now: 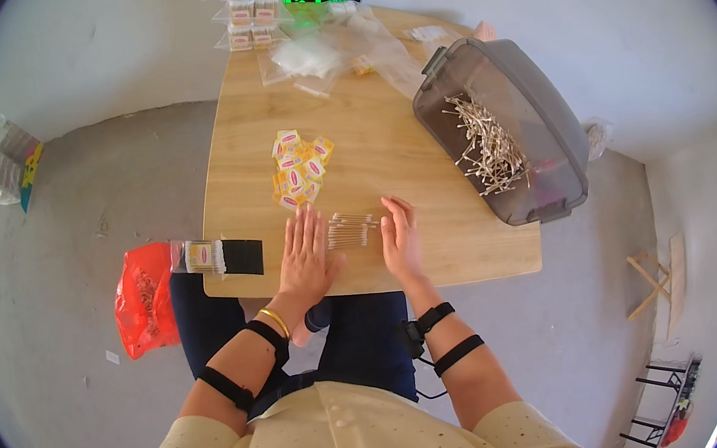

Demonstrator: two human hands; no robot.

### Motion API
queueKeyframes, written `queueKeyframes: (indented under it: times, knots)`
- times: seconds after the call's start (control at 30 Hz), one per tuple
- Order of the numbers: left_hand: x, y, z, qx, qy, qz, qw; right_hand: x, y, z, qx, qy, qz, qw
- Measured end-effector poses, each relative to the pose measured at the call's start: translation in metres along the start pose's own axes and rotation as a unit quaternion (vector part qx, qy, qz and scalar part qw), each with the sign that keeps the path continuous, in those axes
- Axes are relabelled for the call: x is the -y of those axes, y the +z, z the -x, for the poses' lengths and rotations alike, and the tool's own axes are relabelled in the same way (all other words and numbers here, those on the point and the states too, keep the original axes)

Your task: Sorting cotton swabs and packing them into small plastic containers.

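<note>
A small row of cotton swabs (349, 232) lies on the table between my two hands, a few set askew at its far end. My left hand (302, 253) rests flat beside the row's left edge, fingers stretched out and pointing away from me. On the row's right side stands my right hand (400, 235), turned on edge with its fingers raised and slightly apart, holding nothing that shows. Just beyond my left fingertips is a loose pile of yellow and white printed cards (300, 168). Left of my left hand, a clear bag of packed swabs (204, 256) adjoins a black block (243, 256).
A grey plastic bin (557, 123) with a heap of loose swabs (492, 145) stands at the right of the wooden table (362, 107). Clear plastic bags (307, 56) and stacked swab packs (250, 12) occupy the far end. A red bag (146, 299) sits below the table's left edge.
</note>
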State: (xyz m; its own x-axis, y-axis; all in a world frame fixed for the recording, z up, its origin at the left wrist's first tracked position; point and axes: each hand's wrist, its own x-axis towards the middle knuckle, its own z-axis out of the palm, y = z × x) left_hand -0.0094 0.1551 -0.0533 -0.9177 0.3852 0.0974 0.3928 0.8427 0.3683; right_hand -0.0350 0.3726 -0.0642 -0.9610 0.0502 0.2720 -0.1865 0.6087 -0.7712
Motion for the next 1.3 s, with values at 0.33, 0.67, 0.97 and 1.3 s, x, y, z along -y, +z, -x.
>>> queueKeyframes:
  times: [0.33, 0.67, 0.97, 1.3]
  knots:
    - [-0.01, 0.015, -0.014, 0.031, 0.015, -0.075, 0.997, 0.025, 0.051, -0.01, 0.056, 0.019, -0.083, 0.995]
    - [0.0, 0.003, -0.009, -0.01, 0.02, 0.038, 0.999, 0.005, -0.003, 0.013, 0.011, 0.002, -0.044, 0.999]
    - [0.025, -0.012, 0.014, -0.006, 0.039, 0.025, 0.999, 0.025, -0.017, 0.045, 0.087, -0.013, 0.015, 0.996]
    - [0.025, -0.013, 0.014, -0.04, 0.037, 0.037, 0.998, 0.037, -0.01, 0.053, 0.157, -0.084, 0.13, 0.975]
